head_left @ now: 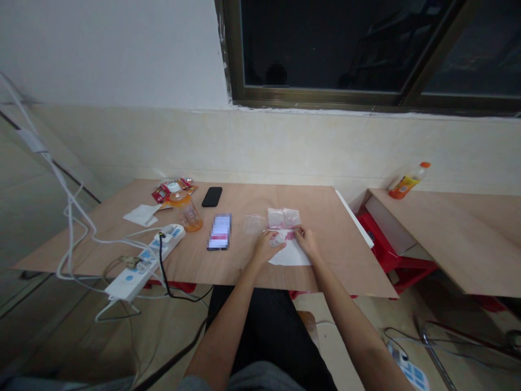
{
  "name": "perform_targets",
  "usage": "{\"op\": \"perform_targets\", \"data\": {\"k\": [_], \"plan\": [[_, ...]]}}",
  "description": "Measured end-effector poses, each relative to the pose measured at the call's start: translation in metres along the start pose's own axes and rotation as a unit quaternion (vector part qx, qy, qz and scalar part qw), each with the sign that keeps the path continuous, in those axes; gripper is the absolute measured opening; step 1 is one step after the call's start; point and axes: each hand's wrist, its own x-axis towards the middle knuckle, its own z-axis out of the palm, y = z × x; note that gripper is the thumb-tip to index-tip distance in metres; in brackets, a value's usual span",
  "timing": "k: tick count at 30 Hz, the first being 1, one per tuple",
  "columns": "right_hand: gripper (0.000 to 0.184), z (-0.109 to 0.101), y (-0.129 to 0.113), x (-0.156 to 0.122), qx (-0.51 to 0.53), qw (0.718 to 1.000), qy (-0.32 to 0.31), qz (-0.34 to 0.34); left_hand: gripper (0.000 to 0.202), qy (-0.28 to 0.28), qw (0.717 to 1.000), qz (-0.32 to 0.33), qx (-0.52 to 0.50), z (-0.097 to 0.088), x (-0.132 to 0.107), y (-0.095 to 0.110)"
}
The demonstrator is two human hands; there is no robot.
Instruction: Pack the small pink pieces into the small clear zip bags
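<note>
1. Pale plywood tabletop (313, 209) fills the middle of the view, with a cream tiled wall (285, 146) behind it and a dark window (321, 49) above;
2. The left hand (265, 247) and right hand (306, 242) are apart, close to the table's near edge, with both forearms reaching in from the near side;
3. The left hand lies over a small clear packet (277, 239), and the right hand's fingertips (298, 233) touch a white paper sheet (290, 255) just beneath it; I cannot tell whether either hand is gripping;
4. A clear plastic bag with pink print (284, 218) lies just beyond the hands, and a smaller clear pouch (254, 224) lies to its left;
5. Further left are a phone with a blurred screen (220, 232), a black phone (212, 196), and an orange-tinted bottle with a white cap (185, 213), with red snack wrappers (174, 190) and a white tissue (141, 215) beyond it;
6. A white power strip (144, 262) lies across the table's left corner, with a black cable (161, 260) plugged into it and white cables (70, 217) trailing down at left;
7. To the right, an orange drink bottle (409, 180) lies on a second wooden table (448, 239), with a red plastic stool (391, 250) below the gap
</note>
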Motion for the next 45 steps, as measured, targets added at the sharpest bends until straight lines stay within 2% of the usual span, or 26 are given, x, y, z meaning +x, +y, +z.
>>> {"op": "perform_targets", "data": {"k": [3, 14, 24, 41, 45], "plan": [[0.032, -0.0024, 0.0025, -0.001, -0.032, 0.999, -0.007, -0.006, 0.039, 0.002, 1.0, 0.002, -0.001, 0.0002, -0.0005, 0.0002], [0.029, -0.0013, 0.0048, -0.0014, -0.035, 0.999, -0.022, -0.027, 0.039, -0.002, 1.0, -0.001, -0.005, 0.0013, -0.0004, -0.0022], [0.022, -0.0028, 0.0001, -0.0033, -0.073, 0.997, 0.015, -0.01, 0.038, -0.001, 1.0, 0.003, 0.013, -0.0021, -0.0008, 0.0047], [0.023, -0.0026, 0.0021, -0.0021, -0.07, 0.998, -0.001, -0.009, 0.038, 0.001, 1.0, -0.003, 0.001, -0.0005, -0.0009, 0.0011], [0.026, -0.0016, 0.0045, -0.0013, -0.043, 0.999, 0.014, -0.006, 0.037, 0.003, 1.0, 0.002, 0.006, -0.0007, -0.0008, 0.0004]]}}
